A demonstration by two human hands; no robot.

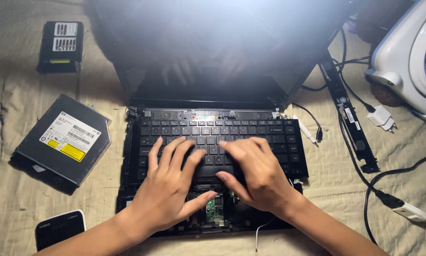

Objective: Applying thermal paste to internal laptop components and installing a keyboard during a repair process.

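Both forearms come in from the bottom edge, head view only. Left hand lies flat on the keyboard, fingers spread apart, fingertips on the middle key rows, thumb stretched out toward the green circuit board. Nothing gripped. Right hand also flat on the keyboard, fingers close together and angled left, thumb tucked under near the lower key row. Nothing gripped either. Hands nearly touch at the middle of the keyboard.

Keyboard sits in the laptop base, which has its palmrest cover off: board and bare frame show below the keys, just under the hands. Strip above the keys is also uncovered, with small parts exposed. Screen is tilted back, dark, washed out by strong glare; faint reflection of the hands in it. Thin white wire trails off the front edge of the base.

Everything rests on a beige cloth, wrinkled.

Left of the laptop: optical drive, black, with white and yellow labels, well apart from the base. Above it a black battery pack. Bottom left, a dark device with white rim, near the left forearm.

Right of the laptop: long black strip part lying diagonally, black cables looping around it, a white plug, and a white fan at the top right corner.
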